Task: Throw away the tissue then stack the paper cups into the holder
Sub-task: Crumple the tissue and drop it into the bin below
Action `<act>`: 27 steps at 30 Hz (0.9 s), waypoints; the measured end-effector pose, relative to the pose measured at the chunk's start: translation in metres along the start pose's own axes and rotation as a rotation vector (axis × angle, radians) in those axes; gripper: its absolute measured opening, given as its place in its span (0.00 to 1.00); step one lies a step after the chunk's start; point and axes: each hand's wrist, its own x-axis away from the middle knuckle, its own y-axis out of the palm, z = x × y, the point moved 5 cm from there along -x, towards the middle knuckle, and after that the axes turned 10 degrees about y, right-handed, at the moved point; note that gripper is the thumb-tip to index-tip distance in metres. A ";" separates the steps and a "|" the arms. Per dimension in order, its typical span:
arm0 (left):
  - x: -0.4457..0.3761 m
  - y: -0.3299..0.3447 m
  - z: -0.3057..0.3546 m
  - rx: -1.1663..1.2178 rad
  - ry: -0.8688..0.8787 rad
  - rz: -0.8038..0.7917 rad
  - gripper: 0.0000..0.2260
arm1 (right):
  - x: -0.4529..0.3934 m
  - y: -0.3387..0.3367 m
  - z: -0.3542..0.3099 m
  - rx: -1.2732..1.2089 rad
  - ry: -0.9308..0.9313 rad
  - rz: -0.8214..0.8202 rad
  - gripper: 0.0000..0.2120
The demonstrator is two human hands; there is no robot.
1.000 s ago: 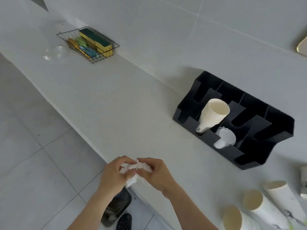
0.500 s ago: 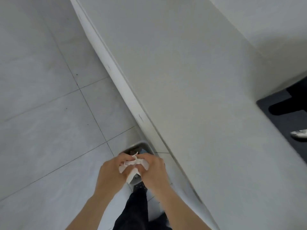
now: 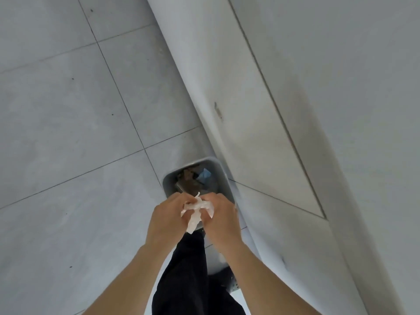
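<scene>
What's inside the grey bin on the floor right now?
The grey bin holds dark brownish scraps and a blue piece. Its near part is covered by both hands and the white tissue they hold.

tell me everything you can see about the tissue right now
The tissue is white, thin and crumpled, soft paper by the look of it. It is bunched between the left hand and the right hand, whose fingertips pinch it from both sides. A small twisted tip sticks up at the top and a loose tail hangs down between the hands. It is held in the air above the near edge of the grey bin on the floor, not yet dropped in.
</scene>
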 end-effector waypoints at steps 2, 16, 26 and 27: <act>-0.011 0.017 -0.014 -0.021 0.000 -0.020 0.10 | -0.015 0.016 0.009 0.045 0.007 0.014 0.09; -0.024 0.039 -0.043 -0.213 0.025 -0.172 0.22 | -0.043 0.038 0.038 0.336 -0.005 -0.133 0.29; 0.006 -0.039 0.009 -0.399 0.091 -0.166 0.27 | 0.012 -0.015 -0.012 0.392 -0.112 -0.098 0.29; 0.010 -0.049 0.016 -0.414 0.101 -0.155 0.27 | 0.019 -0.022 -0.019 0.394 -0.124 -0.090 0.30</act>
